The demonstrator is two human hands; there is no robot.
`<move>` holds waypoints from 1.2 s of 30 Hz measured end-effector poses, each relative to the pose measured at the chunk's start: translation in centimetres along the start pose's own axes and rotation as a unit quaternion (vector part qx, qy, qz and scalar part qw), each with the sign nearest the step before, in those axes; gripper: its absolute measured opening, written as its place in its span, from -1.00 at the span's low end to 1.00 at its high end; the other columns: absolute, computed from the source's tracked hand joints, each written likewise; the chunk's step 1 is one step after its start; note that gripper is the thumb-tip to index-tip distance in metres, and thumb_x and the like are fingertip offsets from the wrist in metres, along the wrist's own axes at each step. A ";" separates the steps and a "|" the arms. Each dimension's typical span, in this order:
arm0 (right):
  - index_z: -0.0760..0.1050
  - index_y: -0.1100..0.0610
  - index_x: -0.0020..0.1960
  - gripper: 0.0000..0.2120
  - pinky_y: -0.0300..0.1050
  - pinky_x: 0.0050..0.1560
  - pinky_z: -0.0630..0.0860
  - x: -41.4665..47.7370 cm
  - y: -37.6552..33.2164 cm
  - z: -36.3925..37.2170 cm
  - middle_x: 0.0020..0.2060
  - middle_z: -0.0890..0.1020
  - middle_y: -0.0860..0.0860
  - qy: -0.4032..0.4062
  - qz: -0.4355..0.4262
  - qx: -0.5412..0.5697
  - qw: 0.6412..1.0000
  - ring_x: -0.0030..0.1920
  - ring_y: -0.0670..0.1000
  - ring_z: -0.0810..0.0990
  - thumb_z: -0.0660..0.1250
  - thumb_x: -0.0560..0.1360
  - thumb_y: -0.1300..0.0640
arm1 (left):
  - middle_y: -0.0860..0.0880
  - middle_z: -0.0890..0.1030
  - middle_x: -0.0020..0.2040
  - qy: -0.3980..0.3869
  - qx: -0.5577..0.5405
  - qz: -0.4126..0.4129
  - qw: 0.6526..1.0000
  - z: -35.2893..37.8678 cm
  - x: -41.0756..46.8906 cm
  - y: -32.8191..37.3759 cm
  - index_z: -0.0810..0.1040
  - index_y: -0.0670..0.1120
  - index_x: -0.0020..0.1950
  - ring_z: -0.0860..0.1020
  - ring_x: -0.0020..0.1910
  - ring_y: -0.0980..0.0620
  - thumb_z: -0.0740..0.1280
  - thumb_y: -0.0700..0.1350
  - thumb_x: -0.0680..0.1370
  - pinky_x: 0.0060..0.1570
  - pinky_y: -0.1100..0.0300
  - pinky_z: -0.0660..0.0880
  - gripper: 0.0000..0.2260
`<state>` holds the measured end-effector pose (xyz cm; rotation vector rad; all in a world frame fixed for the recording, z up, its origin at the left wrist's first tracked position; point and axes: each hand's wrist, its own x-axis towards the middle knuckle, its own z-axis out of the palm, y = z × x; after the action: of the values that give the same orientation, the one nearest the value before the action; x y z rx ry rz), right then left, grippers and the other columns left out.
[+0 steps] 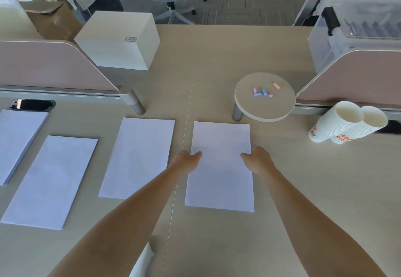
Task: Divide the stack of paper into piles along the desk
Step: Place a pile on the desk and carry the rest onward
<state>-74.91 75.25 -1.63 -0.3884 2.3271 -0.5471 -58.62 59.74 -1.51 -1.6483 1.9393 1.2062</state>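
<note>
Four paper piles lie flat in a row along the desk (303, 190). At the left frame edge is pile 1 (19, 142), thick, long axis 7-to-1 o'clock. At its 4 o'clock, close by and nearer the person, is pile 2 (52, 181), with the same 7-to-1 lean. Apart from that sits pile 3 (138, 157), leaning slightly to 1. In the centre is pile 4 (219, 168), long axis nearly 6-to-12, just right of the desk seam.

The left hand (184, 159) is at pile 4's 9 o'clock edge, thumb on the top sheet. The right hand (258, 157) is at its 3 o'clock edge, thumb on top too. Both hands' fingers drop past the edges and are hidden, so I cannot tell whether they clamp the pile or just touch it.

A white box (117, 40) sits at pile 3's 11 o'clock, well back. A round stand (264, 107) at pile 4's 1 o'clock is near but not touching, with small coloured bits (263, 92) on top. Two cup stacks (338, 124), touching each other, sit at pile 4's 2 o'clock, well apart from it.
</note>
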 end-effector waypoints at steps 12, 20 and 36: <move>0.32 0.13 -0.28 -0.80 -0.11 -0.27 0.23 -9.6 -11.2 6.8 -0.33 0.40 0.07 -0.104 -0.186 0.023 0.977 -0.31 0.04 0.33 0.21 0.44 0.04 | -0.02 0.63 -0.35 0.077 -0.129 0.023 0.988 -8.9 -6.3 -10.7 0.63 -0.20 -0.23 0.57 -0.42 0.05 0.32 0.00 0.53 -0.24 0.22 0.55 -0.70; 0.50 0.13 -0.08 -0.88 -0.09 -0.12 0.54 -15.9 -21.6 19.4 -0.23 0.58 0.07 -0.192 -0.145 0.116 0.964 -0.25 0.03 0.59 0.32 0.48 0.07 | -0.09 0.57 -0.23 0.149 -0.074 0.022 0.986 -19.9 -4.9 -24.5 0.51 -0.14 -0.25 0.54 -0.17 -0.12 0.24 0.05 0.57 -0.16 0.15 0.45 -0.68; 0.23 0.08 -0.38 -0.72 -0.13 -0.30 0.25 -15.8 -35.1 41.6 -0.40 0.33 0.03 -0.041 0.060 0.145 0.987 -0.38 0.06 0.31 0.27 0.40 0.06 | -0.21 0.60 0.10 0.204 -0.077 -0.035 0.975 -34.8 11.7 -42.5 0.56 -0.18 0.07 0.56 0.11 -0.23 0.33 0.10 0.50 0.14 -0.04 0.53 -0.64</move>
<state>-30.47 40.06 -3.13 -0.1298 2.1351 -0.7811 -13.43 26.72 -5.76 -2.1676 2.0334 1.0798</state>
